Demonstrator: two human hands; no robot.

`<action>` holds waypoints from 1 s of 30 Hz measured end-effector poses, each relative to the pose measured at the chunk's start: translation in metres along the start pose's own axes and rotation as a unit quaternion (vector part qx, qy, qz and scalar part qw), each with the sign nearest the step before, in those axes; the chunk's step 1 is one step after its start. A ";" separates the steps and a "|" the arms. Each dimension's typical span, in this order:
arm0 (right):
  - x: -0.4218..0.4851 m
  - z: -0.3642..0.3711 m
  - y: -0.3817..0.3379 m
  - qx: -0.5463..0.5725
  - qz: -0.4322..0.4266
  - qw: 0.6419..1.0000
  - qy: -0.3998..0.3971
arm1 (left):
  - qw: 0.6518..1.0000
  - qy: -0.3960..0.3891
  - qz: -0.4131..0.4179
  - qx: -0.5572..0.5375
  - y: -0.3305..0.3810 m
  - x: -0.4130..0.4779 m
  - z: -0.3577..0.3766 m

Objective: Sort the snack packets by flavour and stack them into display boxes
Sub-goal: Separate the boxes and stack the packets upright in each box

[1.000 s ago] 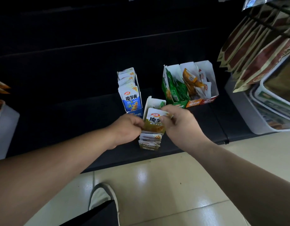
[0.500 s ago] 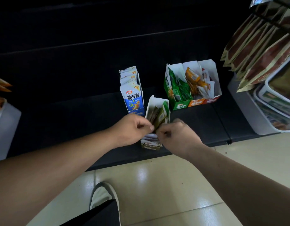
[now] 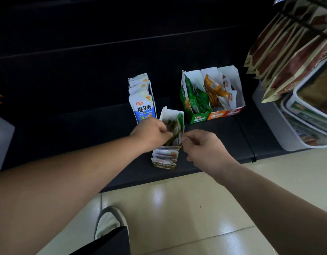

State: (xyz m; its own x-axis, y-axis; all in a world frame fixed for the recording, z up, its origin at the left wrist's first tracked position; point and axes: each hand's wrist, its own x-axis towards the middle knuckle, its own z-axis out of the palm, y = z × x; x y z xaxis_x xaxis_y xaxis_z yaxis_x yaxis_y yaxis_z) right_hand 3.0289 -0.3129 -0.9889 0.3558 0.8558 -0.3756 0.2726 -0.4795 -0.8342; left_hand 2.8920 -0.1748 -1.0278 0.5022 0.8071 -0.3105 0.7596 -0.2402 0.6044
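Black shelving (image 3: 67, 100) low by the tiled floor (image 3: 177, 208) carries the display boxes. In the head view, the nearest box (image 3: 169, 115), its white flap open, holds olive-green packets (image 3: 174, 128) standing on edge, with more packets lying flat (image 3: 165, 157) at its front end. The left hand (image 3: 151, 133) curls its fingers over the tops of the upright packets and pinches them. The right hand (image 3: 203, 146) sits just beside the box's right edge with fingers curled; I cannot tell whether it holds anything. Behind stands a blue box (image 3: 142, 102) full of packets. To the right, a green box (image 3: 194, 105), an orange box (image 3: 216, 115) and a red box (image 3: 234, 112) stand touching in a row.
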 end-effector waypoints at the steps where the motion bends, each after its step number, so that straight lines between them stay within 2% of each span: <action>1: 0.000 -0.001 -0.001 0.001 0.003 1.000 -0.003 | 1.000 -0.003 -0.005 0.023 0.001 0.003 0.003; 15: -0.003 -0.003 -0.012 0.040 0.036 0.999 -0.009 | 0.995 -0.033 -0.044 0.084 0.001 0.015 0.003; 20: -0.002 -0.004 -0.012 0.067 0.039 0.997 0.008 | 0.995 0.054 0.000 -0.079 0.005 0.005 -0.014; 23: -0.002 -0.004 -0.013 0.081 0.022 0.996 0.016 | 0.980 0.086 -0.010 -0.180 0.006 -0.005 -0.033; 26: -0.001 -0.003 -0.015 0.076 -0.002 0.997 0.020 | 0.964 0.123 -0.035 -0.231 0.008 -0.014 -0.046; 28: 0.001 -0.003 -0.016 0.083 -0.019 0.995 0.042 | 0.949 0.123 -0.052 -0.284 0.010 -0.017 -0.053; 30: 0.000 -0.003 -0.017 0.084 -0.045 0.994 0.060 | 0.923 0.091 -0.088 -0.363 0.012 -0.017 -0.057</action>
State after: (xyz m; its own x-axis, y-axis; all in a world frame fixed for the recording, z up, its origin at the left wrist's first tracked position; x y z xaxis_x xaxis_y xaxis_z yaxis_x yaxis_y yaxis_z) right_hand 3.0272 -0.3051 -0.9731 0.4429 0.8596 -0.2549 0.1582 -0.3548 -0.9214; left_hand 2.8693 -0.1606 -0.9735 0.2693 0.8923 -0.3624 0.3128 0.2748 0.9092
